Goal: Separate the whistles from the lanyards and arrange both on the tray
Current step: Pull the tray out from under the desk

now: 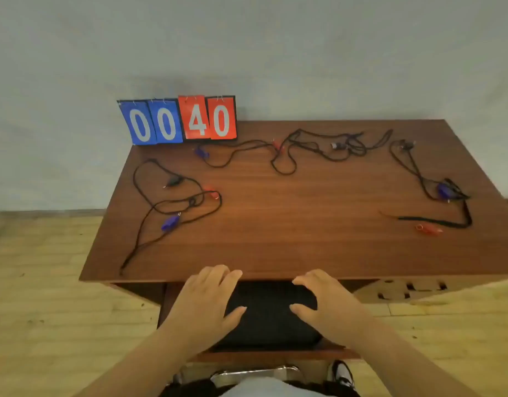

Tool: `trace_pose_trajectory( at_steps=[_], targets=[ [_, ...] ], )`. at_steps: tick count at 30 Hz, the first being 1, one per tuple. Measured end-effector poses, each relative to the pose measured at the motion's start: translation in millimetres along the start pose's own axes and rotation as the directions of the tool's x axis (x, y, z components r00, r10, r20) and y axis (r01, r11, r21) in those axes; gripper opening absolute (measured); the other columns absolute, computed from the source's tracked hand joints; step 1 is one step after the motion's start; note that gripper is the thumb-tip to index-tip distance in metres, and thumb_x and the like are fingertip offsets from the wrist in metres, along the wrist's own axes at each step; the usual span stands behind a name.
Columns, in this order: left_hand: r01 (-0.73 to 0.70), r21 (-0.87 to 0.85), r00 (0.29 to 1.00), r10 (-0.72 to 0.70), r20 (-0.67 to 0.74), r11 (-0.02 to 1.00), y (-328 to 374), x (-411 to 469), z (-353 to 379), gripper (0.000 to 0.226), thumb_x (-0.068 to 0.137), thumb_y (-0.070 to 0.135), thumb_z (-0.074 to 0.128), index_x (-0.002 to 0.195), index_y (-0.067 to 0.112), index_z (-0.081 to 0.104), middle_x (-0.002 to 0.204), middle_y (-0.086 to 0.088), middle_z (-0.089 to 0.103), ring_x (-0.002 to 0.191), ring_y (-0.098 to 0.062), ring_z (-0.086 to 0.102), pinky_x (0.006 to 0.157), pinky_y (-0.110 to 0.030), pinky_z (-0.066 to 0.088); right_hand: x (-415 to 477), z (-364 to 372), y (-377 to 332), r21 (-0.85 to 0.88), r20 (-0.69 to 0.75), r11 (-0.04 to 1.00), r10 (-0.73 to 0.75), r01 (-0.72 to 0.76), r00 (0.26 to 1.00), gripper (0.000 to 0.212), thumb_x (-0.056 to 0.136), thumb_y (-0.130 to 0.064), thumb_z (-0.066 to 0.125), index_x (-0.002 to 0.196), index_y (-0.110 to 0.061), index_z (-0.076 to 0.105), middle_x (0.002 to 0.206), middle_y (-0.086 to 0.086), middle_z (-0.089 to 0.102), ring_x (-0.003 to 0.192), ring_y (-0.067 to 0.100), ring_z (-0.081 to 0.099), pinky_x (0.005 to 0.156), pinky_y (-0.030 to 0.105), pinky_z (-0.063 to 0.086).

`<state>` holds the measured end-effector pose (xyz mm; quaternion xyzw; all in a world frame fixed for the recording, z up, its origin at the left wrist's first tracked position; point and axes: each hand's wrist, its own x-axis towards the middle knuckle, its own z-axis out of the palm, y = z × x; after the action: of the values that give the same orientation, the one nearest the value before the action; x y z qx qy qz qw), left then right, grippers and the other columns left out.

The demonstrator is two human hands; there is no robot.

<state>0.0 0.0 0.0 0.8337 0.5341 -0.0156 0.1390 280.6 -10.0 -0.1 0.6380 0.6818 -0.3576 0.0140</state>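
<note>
Whistles (169, 222) on black lanyards (284, 167): several sets, none yet separated, all lying loose on the desk (304, 224).

Head view, contents:
- Left of frame: blue, red and dark pieces, with their cords looped across one another.
- Upper centre: blue, red and silver-dark pieces along a tangled run of cord.
- Right of frame: one dark, one blue and one red piece, the last beside a folded cord.
- Upper left: flip score cards (178, 120) reading 00 and 40, standing at the desk's far edge.
- Lower centre: an open drawer (275, 354) under the front edge, holding a black flat item (271, 313), most likely the tray.

Hands: left hand (207, 299) and right hand (330, 302) lie on opposite sides of the black flat item, thumbs spread inward. It cannot be told whether the fingers grip it or only rest on it.

Step in hand, as judged: fetching the tray. Lift it level by both sides, clear the drawer lip, and set it on the bare middle of the desk, between the clusters and off the cords. Begin detaching with the isolated right-hand sets, then move to the tangled ones.
</note>
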Motion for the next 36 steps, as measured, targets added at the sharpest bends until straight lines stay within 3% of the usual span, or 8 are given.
trace_pose_trajectory(
  at_steps=[4,8,13,19,25,30,33,36],
  targets=[
    [0.122,-0.009,0.96,-0.116,0.253,0.992,-1.1,-8.5,55.2,0.071,0.096,0.064,0.047,0.156,0.031,0.03,0.153,0.004,0.039,0.139,-0.018,0.04,0.112,-0.035,0.038,5.3,58.1,25.4,-0.036,0.073,0.991,0.134,-0.132,0.988,0.055,0.091,-0.057,0.061,0.142,-0.042,0.048,0.147,-0.017,0.044,0.134,0.011,0.045,0.108,0.029,0.044],
    [0.368,0.063,0.826,-0.357,0.435,0.928,-10.5,-21.7,106.3,0.083,0.092,0.074,0.041,0.16,0.038,0.01,0.169,-0.005,0.012,0.149,-0.04,0.024,0.119,-0.052,0.03,11.4,105.3,49.7,-0.091,0.137,0.951,0.305,-0.295,0.942,0.067,0.088,-0.058,0.06,0.15,-0.039,0.042,0.16,-0.004,0.034,0.14,0.027,0.043,0.113,0.038,0.041],
    [0.469,-0.05,0.767,-0.379,0.518,0.882,-15.1,-29.8,136.0,0.086,0.089,0.075,0.045,0.159,0.045,0.004,0.171,0.003,-0.001,0.149,-0.046,0.018,0.118,-0.057,0.031,16.6,129.1,64.1,-0.032,0.251,0.922,0.38,-0.385,0.89,0.077,0.086,-0.057,0.062,0.155,-0.034,0.037,0.162,0.002,0.025,0.14,0.036,0.037,0.117,0.042,0.037],
    [0.584,-0.148,0.737,-0.445,0.508,0.798,-18.3,-30.3,148.0,0.084,0.088,0.07,0.054,0.159,0.04,0.02,0.169,0.004,0.013,0.143,-0.041,0.028,0.112,-0.051,0.043,24.0,133.7,70.5,0.212,0.184,0.85,0.449,-0.482,0.874,0.076,0.076,-0.05,0.073,0.146,-0.03,0.05,0.144,-0.002,0.036,0.129,0.029,0.047,0.111,0.042,0.046],
    [0.537,-0.087,0.786,-0.461,0.413,0.839,-20.1,-51.5,137.6,0.08,0.087,0.075,0.055,0.157,0.045,0.029,0.165,0.006,0.021,0.143,-0.034,0.025,0.118,-0.045,0.035,0.6,125.7,69.0,0.185,0.09,0.897,0.39,-0.401,0.916,0.085,0.071,-0.048,0.087,0.145,-0.03,0.051,0.135,-0.005,0.04,0.123,0.019,0.047,0.107,0.036,0.05],
    [0.438,-0.058,0.888,-0.421,0.185,0.897,-22.8,-76.8,122.7,0.045,0.089,0.048,0.072,0.133,0.046,0.064,0.145,0.004,0.056,0.122,-0.03,0.046,0.102,-0.047,0.048,-36.6,111.9,52.7,0.123,-0.102,0.952,0.294,-0.281,0.95,0.054,0.085,-0.043,0.078,0.135,-0.031,0.065,0.113,-0.012,0.049,0.101,0.006,0.051,0.093,0.02,0.049],
    [0.394,-0.037,0.918,-0.391,0.07,0.918,-16.1,-80.6,108.5,0.035,0.085,0.042,0.078,0.119,0.043,0.074,0.128,0.006,0.069,0.109,-0.031,0.054,0.088,-0.046,0.053,-54.4,96.3,40.7,-0.075,-0.229,0.969,0.214,-0.236,0.95,0.031,0.089,-0.049,0.071,0.117,-0.038,0.076,0.111,-0.015,0.062,0.102,0.007,0.052,0.089,0.023,0.048],
    [0.464,0.031,0.878,-0.464,0.12,0.886,5.6,-73.4,77.8,0.035,0.098,0.056,0.054,0.132,0.055,0.06,0.152,0.018,0.05,0.141,-0.033,0.038,0.114,-0.054,0.03,-60.6,79.8,41.1,-0.164,-0.34,0.973,0.096,-0.159,0.936,0.016,0.081,-0.048,0.079,0.096,-0.041,0.081,0.119,-0.018,0.071,0.117,0.015,0.057,0.095,0.033,0.047]
  ],
)
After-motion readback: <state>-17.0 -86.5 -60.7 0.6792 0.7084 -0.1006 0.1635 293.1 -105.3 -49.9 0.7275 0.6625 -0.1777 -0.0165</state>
